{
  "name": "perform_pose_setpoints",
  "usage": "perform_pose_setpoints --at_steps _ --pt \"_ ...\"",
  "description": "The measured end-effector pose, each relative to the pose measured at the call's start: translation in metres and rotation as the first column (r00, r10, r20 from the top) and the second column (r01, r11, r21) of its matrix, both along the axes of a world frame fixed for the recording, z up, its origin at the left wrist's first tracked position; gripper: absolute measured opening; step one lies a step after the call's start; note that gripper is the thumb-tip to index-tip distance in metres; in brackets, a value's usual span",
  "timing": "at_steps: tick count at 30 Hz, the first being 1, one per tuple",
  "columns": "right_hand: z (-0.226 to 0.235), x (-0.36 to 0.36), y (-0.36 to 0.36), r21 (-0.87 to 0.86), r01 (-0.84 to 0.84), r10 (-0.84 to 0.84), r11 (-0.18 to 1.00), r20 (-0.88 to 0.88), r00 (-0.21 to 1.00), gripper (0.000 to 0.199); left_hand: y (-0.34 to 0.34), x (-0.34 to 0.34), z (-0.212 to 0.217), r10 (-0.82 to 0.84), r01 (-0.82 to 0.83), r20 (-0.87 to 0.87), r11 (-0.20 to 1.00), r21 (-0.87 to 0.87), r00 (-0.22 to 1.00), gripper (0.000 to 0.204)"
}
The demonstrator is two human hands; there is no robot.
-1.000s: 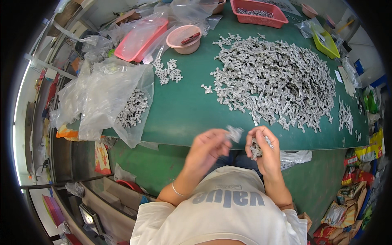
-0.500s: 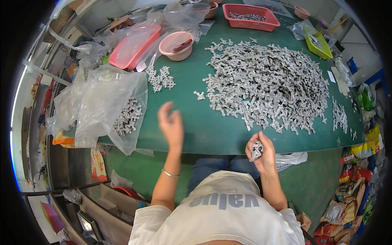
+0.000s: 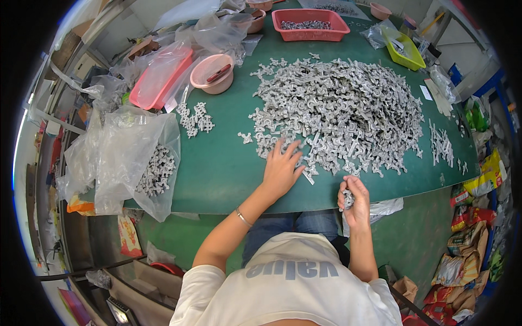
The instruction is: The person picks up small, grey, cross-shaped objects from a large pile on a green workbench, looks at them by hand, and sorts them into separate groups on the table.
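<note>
Left hand (image 3: 281,169) lay flat on the green table (image 3: 228,174), fingers spread, palm down, fingertips touching the near edge of the big pile of small grey metal parts (image 3: 342,117). It gripped nothing that I could see. A thin bracelet (image 3: 243,217) sat on that wrist.

Right hand (image 3: 354,198) was off the table, just below its front edge, curled closed around a small bunch of the same grey parts (image 3: 348,200). Only a few of them showed between the fingers.

The pile covered most of the table's middle and right side. A smaller group of parts (image 3: 194,117) lay apart to the left of it, and a thin strip of parts (image 3: 441,144) sat near the right edge.

At the table's left edge, a clear plastic bag (image 3: 128,157) hung half off, with more grey parts inside. Behind it were a pink tray (image 3: 160,79) wrapped in plastic and a pink bowl (image 3: 212,73) with a dark red item in it. At the far side sat a red basket (image 3: 310,24) holding parts, and a yellow tray (image 3: 403,50) to its right.
</note>
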State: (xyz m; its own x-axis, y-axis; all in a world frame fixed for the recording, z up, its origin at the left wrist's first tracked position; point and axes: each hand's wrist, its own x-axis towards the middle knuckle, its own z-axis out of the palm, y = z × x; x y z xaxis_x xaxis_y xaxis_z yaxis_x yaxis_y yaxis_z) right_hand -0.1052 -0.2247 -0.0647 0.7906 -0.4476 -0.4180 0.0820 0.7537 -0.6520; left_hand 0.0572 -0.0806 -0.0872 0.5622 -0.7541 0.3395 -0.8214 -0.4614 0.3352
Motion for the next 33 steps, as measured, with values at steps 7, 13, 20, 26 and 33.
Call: perform_pose_setpoints --at_steps 7,13,20,26,33 --pt "-0.014 0.009 -0.003 -0.870 -0.216 -0.035 0.443 -0.258 0.966 0.016 0.051 -0.020 -0.001 0.090 -0.092 -0.049 0.995 -0.028 0.995 0.020" --pt "0.000 0.049 -0.008 -0.851 -0.497 -0.426 -0.172 -0.390 0.816 0.021 0.063 -0.026 0.005 0.341 -0.342 -0.056 0.939 -0.022 0.939 0.020" --pt "-0.011 0.048 0.016 -0.860 -0.449 -0.225 -0.243 -0.401 0.888 0.021 -0.009 -0.016 0.027 0.209 -0.210 -0.041 0.977 -0.022 0.977 0.030" --pt "0.006 0.049 -0.025 -0.964 -0.218 -0.236 -0.155 -0.178 0.955 0.021 -0.097 0.018 0.045 -0.121 0.126 0.048 0.981 -0.146 0.992 0.049" --pt "-0.003 0.081 -0.042 -0.835 -0.461 -0.305 -0.300 -0.374 0.876 0.038 -0.103 0.025 0.022 -0.025 0.023 0.064 0.999 0.032 0.998 0.058"
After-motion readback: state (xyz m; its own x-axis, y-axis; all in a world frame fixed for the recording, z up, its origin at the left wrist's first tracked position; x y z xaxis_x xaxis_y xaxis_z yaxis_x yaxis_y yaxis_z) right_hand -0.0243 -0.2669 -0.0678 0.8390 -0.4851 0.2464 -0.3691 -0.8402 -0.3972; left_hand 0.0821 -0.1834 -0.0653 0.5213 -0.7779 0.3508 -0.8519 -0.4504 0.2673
